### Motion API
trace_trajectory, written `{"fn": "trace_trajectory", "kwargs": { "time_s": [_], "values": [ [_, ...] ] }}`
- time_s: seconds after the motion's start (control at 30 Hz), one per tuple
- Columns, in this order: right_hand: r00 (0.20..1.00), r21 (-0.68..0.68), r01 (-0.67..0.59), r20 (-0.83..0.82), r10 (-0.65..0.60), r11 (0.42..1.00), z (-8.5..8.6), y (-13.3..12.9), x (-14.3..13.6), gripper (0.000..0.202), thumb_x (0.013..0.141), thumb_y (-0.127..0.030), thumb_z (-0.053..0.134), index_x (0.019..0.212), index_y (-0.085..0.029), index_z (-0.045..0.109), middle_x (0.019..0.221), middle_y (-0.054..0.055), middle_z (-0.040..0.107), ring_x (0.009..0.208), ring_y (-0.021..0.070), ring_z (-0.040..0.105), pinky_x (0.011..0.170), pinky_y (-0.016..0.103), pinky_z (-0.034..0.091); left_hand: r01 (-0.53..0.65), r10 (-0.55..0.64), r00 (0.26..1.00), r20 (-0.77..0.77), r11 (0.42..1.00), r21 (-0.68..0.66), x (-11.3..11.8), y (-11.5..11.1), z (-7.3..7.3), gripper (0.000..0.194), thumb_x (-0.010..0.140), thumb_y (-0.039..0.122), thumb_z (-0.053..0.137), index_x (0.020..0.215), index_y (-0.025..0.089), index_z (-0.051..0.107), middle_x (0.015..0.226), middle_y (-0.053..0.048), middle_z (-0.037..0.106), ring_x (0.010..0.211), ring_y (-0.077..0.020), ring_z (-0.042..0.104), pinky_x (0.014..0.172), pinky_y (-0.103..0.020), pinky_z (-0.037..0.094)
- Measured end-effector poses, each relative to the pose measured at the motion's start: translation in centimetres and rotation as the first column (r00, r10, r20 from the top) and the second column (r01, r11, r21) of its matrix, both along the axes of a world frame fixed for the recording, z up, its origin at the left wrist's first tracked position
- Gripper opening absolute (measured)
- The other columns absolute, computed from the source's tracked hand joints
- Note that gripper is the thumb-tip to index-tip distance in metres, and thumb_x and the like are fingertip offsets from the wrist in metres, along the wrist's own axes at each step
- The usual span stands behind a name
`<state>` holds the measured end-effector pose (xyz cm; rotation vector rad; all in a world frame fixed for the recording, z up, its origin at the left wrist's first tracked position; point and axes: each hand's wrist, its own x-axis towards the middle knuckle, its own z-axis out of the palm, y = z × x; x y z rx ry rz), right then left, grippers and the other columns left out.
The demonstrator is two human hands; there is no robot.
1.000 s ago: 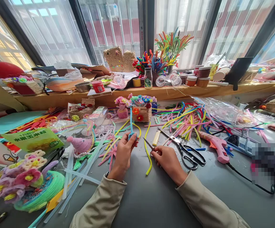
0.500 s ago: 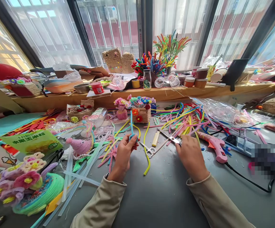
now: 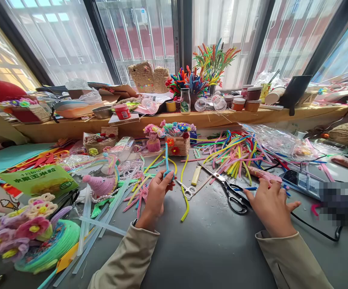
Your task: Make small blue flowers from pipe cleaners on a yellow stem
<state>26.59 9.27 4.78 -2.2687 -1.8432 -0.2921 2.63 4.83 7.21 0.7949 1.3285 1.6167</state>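
My left hand [image 3: 158, 192] pinches a light blue fuzzy stem [image 3: 167, 156], coiled at its lower end between the fingertips and standing upright. My right hand [image 3: 273, 206] has its fingers spread, palm down, over the near part of the pink glue gun [image 3: 262, 175], hiding most of it; whether they touch is unclear. Just left of this hand, black-handled scissors [image 3: 233, 196] lie on the table, blades pointing up and left. Small white-handled scissors [image 3: 188, 191] and a yellow-green stem [image 3: 186, 204] rest between the hands.
Many coloured stems [image 3: 237, 156] are piled behind the scissors. A flower basket [image 3: 177, 145] stands at the middle back. Clear glue sticks [image 3: 91, 237] and crocheted flowers [image 3: 34, 228] lie at the left. A phone [image 3: 300, 182] and a black cable are at the right.
My right hand has let go of the black-handled scissors, which now lie on the table, and has moved right to the glue gun with fingers spread. My left hand stays nearly in place.
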Motion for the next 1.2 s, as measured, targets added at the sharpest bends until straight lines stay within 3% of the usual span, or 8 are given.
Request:
{"fn": "trace_trajectory", "kwargs": {
  "time_s": [0.3,0.57,0.97,1.2],
  "values": [
    [1.0,-0.016,0.011,0.015,-0.01,1.0,0.1,-0.9,-0.9,0.04,0.078,-0.037,0.036,0.104,-0.009,0.046,0.111,0.019,0.037,0.101,0.0405,0.035,0.073,0.06,0.029,-0.007,0.007,1.0,-0.016,1.0,0.001,0.0,0.1,-0.1,0.021,0.061,0.033,0.06,0.07,0.016,0.052,0.066,0.002,0.053,0.055,-0.0063,0.045,0.054,-0.019,0.036],
    [0.987,0.071,-0.065,0.155,0.053,0.995,-0.8,-0.5,-0.3,0.047,0.078,-0.044,0.033,0.105,-0.008,0.047,0.109,0.022,0.042,0.088,0.0359,0.046,0.073,0.063,0.022,-0.005,0.005,1.0,-0.013,1.0,-0.002,0.0,0.0,-0.2,0.022,0.06,0.034,0.061,0.071,0.017,0.053,0.066,0.003,0.054,0.054,-0.0061,0.046,0.054,-0.019,0.036],
    [0.98,0.012,-0.042,0.194,0.039,0.999,0.3,0.2,-0.4,0.046,0.078,-0.04,0.036,0.106,-0.006,0.046,0.099,0.021,0.048,0.078,0.0308,0.054,0.077,0.05,0.024,0.005,-0.005,1.0,-0.021,1.0,0.007,0.1,-0.1,0.0,0.022,0.061,0.034,0.06,0.07,0.016,0.053,0.067,0.002,0.054,0.055,-0.007,0.046,0.055,-0.02,0.036],
    [0.979,-0.009,-0.067,0.195,0.067,0.998,-0.2,1.0,0.4,0.039,0.077,-0.037,0.039,0.098,-0.007,0.05,0.092,0.018,0.052,0.075,0.0293,0.055,0.075,0.045,0.029,0.021,-0.02,1.0,-0.022,1.0,0.004,0.1,-0.1,0.0,0.019,0.063,0.034,0.058,0.069,0.017,0.051,0.067,0.003,0.052,0.056,-0.0064,0.045,0.055,-0.019,0.036]
  ]
}}
